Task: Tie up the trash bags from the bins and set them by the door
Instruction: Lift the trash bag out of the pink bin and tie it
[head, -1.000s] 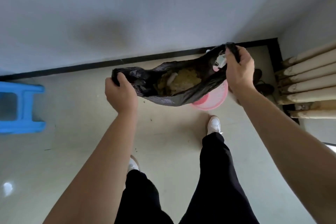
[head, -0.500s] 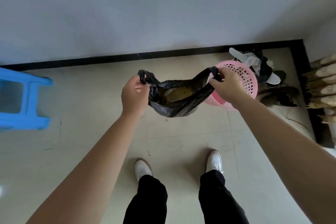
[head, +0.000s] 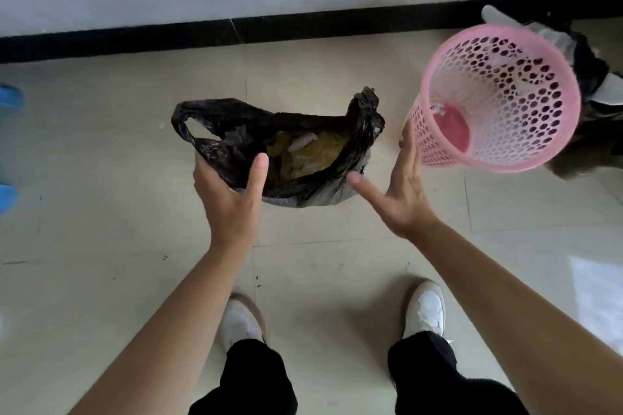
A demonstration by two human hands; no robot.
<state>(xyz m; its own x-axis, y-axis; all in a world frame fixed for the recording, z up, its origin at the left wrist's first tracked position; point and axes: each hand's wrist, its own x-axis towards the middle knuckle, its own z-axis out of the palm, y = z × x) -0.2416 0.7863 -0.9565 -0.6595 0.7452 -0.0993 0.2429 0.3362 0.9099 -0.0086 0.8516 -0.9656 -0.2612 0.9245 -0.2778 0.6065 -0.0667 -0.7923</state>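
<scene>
The black trash bag [head: 323, 194] is set on the floor [head: 101, 219], just beside the emptied pink bin [head: 570, 101], with its mouth left gaping and brownish waste seen inside. It is not yet tied.

The left hand [head: 232, 199] is laid against the bag's near left side with the thumb straight; its fingers are hidden by the film, so a hold cannot be confirmed. The right hand [head: 403, 190] is released, fingers straight, between bag and bin, and nothing is held in it.

The film is judged thin, limp and slippery, easily torn by a sharp pull. The load is judged light, since the bag is slumped low. The best holds are offered by the two handles, the left loop [head: 183, 121] and the twisted right ear [head: 365, 104], which are better gathered together above the contents than the smooth sides.
</scene>
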